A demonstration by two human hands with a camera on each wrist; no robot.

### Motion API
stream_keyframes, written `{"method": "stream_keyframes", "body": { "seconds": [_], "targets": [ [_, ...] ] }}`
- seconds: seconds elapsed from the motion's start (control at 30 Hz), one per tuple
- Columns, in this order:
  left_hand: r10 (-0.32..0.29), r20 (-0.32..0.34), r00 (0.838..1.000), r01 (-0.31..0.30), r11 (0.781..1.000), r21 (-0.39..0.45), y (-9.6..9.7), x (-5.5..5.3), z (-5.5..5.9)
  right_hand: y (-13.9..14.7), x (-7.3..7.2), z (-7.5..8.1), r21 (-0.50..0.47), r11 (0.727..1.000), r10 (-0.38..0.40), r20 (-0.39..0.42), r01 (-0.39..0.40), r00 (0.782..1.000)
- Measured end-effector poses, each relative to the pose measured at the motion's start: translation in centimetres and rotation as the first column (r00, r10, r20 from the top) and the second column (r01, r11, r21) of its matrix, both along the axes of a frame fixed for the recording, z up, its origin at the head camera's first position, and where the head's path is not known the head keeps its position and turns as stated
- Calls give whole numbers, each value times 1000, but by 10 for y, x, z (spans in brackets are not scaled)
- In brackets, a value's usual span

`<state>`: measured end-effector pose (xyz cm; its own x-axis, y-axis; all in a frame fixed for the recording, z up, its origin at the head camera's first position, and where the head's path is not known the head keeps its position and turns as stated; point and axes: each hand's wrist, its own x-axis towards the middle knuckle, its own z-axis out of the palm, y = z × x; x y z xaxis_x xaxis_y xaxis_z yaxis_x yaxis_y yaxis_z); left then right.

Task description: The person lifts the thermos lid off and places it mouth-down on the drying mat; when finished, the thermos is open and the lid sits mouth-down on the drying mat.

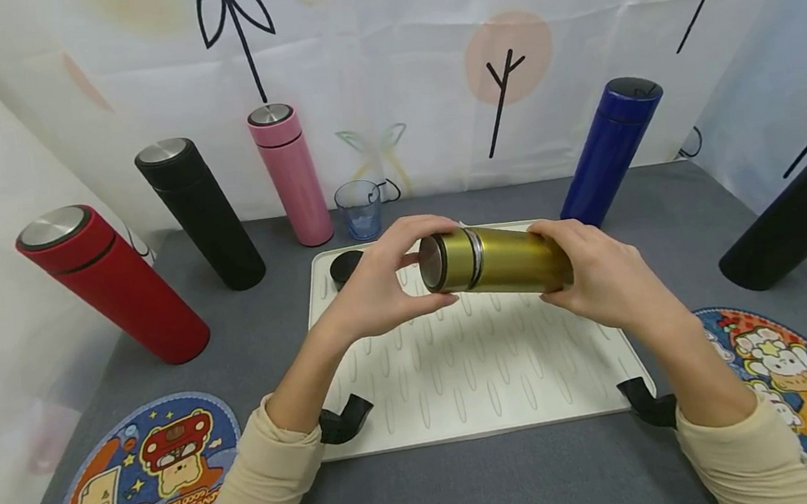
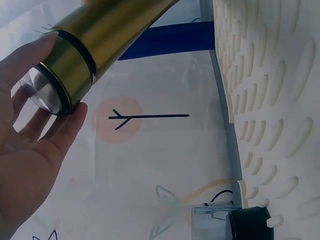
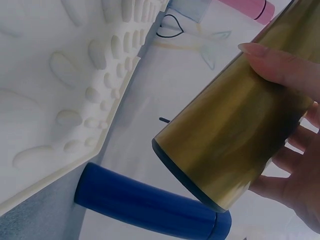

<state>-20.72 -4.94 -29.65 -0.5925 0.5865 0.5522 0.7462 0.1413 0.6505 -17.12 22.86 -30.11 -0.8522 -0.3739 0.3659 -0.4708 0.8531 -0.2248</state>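
A gold thermos flask (image 1: 521,258) with a metal-topped lid is held nearly level above the cream ridged tray (image 1: 483,410). The fingers and thumb of my left hand (image 1: 385,288) grip it around the lid end; in the left wrist view the lid (image 2: 72,82) sits against the body with a dark ring at the seam. My right hand (image 1: 606,273) grips the body near the base, thumb on one side and fingers on the other. In the right wrist view the dark-rimmed base (image 3: 187,175) points away from the hand. A small black cap (image 1: 347,267) rests on the tray's back left corner.
Left of the tray stand a red flask (image 1: 121,291), a black flask (image 1: 203,218) and a pink flask (image 1: 292,181). A clear glass (image 1: 361,211) is behind it. A blue flask (image 1: 610,151) and another black flask (image 1: 799,212) stand right. Round cartoon mats (image 1: 148,485) lie on both sides.
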Motion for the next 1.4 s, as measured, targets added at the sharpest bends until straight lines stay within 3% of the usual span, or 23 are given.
{"method": "stream_keyframes", "body": {
  "seconds": [0.17, 0.3, 0.47, 0.57, 0.73, 1.13, 1.4],
  "targets": [
    [44, 47, 998, -44, 999, 1, -2, 2, 3, -1, 0, 1, 2, 1000, 6, 22, -6, 1000],
    [90, 118, 989, -88, 996, -19, -3, 5, 6, -1, 0, 0, 8, 1000, 16, -8, -16, 1000],
    [153, 244, 958, -169, 984, 47, -7, 6, 10, 2, 0, 1, -2, 1000, -4, -59, 4, 998],
    [185, 288, 940, -215, 974, 75, -9, 4, 11, 5, 0, 3, -24, 1000, -22, -55, 20, 998],
    [184, 330, 926, -210, 976, 47, -7, 0, 8, 9, -1, 3, -76, 997, -24, -41, 21, 999],
    [284, 259, 923, -288, 957, -23, -2, -7, -7, 22, -8, 3, -180, 981, -78, -27, 72, 997],
    [316, 187, 930, -310, 949, -63, 11, -17, -24, 29, -8, 7, -338, 935, -96, 51, 108, 994]
  ]
}}
